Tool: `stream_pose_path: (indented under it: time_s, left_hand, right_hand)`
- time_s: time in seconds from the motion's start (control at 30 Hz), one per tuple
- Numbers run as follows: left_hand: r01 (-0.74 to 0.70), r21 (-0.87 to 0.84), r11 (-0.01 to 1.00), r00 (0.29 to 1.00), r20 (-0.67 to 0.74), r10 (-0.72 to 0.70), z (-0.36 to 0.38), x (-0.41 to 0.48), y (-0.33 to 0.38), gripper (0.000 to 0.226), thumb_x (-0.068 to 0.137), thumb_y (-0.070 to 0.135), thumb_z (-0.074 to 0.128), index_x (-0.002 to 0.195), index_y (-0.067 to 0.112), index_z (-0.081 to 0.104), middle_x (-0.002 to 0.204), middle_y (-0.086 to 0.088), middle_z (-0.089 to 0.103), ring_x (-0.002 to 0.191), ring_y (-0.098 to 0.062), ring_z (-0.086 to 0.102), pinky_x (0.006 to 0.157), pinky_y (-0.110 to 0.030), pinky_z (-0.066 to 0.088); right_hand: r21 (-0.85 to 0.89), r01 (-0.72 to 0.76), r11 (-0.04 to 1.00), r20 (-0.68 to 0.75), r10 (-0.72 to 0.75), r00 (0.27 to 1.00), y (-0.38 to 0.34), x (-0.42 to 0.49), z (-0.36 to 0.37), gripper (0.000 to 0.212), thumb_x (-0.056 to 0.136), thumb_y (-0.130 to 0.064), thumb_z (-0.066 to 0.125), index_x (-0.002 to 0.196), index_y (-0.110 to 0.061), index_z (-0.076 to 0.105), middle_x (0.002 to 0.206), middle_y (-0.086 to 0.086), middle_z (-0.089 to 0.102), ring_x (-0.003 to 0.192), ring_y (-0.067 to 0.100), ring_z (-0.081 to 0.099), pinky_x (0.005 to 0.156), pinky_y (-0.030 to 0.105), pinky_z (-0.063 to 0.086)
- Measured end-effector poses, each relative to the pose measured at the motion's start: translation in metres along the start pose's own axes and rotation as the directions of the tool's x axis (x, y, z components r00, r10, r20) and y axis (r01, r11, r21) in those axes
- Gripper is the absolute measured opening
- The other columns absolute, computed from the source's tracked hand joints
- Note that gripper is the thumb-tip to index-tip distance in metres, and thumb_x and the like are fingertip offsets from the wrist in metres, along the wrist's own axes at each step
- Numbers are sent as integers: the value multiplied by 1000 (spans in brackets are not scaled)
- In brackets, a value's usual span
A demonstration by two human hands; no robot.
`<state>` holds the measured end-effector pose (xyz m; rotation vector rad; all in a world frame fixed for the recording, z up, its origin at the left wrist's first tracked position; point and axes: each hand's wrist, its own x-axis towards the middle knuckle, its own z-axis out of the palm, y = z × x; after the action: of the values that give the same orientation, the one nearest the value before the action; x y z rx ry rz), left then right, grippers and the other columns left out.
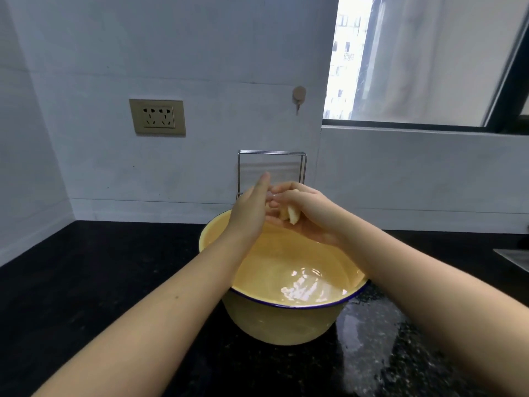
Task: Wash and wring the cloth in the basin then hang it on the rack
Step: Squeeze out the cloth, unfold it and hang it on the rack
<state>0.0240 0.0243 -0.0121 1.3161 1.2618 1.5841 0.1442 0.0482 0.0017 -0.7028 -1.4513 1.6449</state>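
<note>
A yellow enamel basin (286,322) with a dark blue rim stands on the black counter and holds water. Above its far side, my right hand (307,214) is closed around a small balled-up pale yellow cloth (289,215). My left hand (252,207) presses flat against the cloth from the left, fingers straight and pointing up. Most of the cloth is hidden between the two hands. Behind them a thin metal wire rack (272,166) stands against the white wall with nothing hanging on it.
The black counter (100,282) has water splashes to the right of the basin. A sink edge (515,259) shows at the far right. On the wall are a gold socket plate (157,117) and a round hook (299,96). A window is at the upper right.
</note>
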Motion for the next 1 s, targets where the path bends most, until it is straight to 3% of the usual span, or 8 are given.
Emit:
stream_pose_path:
  time_s: [0.07,0.17,0.33,0.43,0.63,0.77,0.9,1.0]
  left_hand:
    - [-15,42,999,994,-107,20,-3,1,-2,23,83,47,48,81,25,55,84,5,62,76,-7,57,58,-24,36]
    - [-55,114,992,984,-160,73,-6,-2,-3,17,73,40,57,74,25,49,80,8,53,73,-8,50,57,-26,32]
    - [-55,144,988,969,248,17,0,-11,0,24,66,38,66,86,24,61,86,6,61,83,-12,57,70,-26,43]
    - [-112,199,974,939,343,38,2,-13,-4,34,75,33,69,103,18,59,97,-5,65,87,-13,60,73,-24,46]
    - [-90,108,990,971,231,63,-2,-9,-5,19,75,31,70,91,29,59,93,5,65,90,-11,61,83,-32,49]
    - [-14,-42,999,989,149,20,-4,-5,-6,15,79,27,67,91,27,57,103,-3,66,98,-16,64,85,-36,52]
    - [19,-109,994,995,96,-8,-5,-2,-8,14,82,26,63,93,23,55,98,0,65,99,-19,63,84,-36,51]
    - [20,-103,994,996,90,-10,-5,-1,-8,21,83,28,61,102,21,56,102,0,65,100,-18,63,84,-36,51]
  right_hand:
    - [38,34,999,-105,-30,994,0,1,-3,27,77,4,55,101,-7,60,86,17,69,83,27,69,88,36,50]
    - [119,95,988,-140,-78,987,0,1,-7,43,75,3,49,112,-15,60,95,17,68,84,26,65,77,38,42]
    - [194,99,976,-36,-93,995,1,-1,-13,55,82,-8,37,129,-33,50,130,10,57,99,32,60,91,56,43]
    - [231,60,971,-3,-61,998,-1,-3,-13,50,88,-18,37,133,-37,46,135,8,50,89,26,68,83,49,49]
    - [-98,-5,995,-111,-6,994,3,-5,-19,39,74,-66,51,95,-38,67,98,-5,70,107,23,61,99,47,38]
    - [-272,15,962,-164,-61,984,5,-7,-21,50,79,-59,52,125,-40,51,124,-6,59,115,17,54,97,49,35]
    - [-447,74,892,-177,-169,970,9,-15,-23,16,83,-49,60,85,-39,72,90,-18,73,92,-3,63,83,30,46]
    - [-438,132,889,-166,-224,960,11,-16,-27,9,80,-42,66,82,-36,72,79,-19,72,87,2,64,80,30,48]
